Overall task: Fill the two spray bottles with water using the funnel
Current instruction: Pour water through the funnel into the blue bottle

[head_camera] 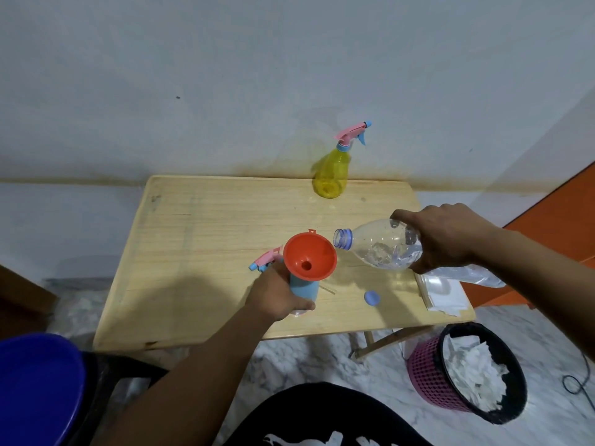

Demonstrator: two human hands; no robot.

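An orange funnel (309, 255) sits in the neck of a blue spray bottle (304, 289) near the front of the wooden table (199, 239). My left hand (273, 296) grips that bottle's body. My right hand (446, 238) holds a clear plastic water bottle (376, 244), tilted on its side with its open mouth just right of the funnel's rim. A pink and blue spray head (264, 259) lies on the table behind the funnel. The yellow spray bottle (333, 170) with its pink sprayer on stands at the table's back edge.
A blue bottle cap (372, 297) lies on the table right of the blue bottle. Clear plastic bags and paper (446, 292) lie at the table's right edge. A pink waste basket (467, 375) stands on the floor at the right, a blue tub (35, 387) at the left.
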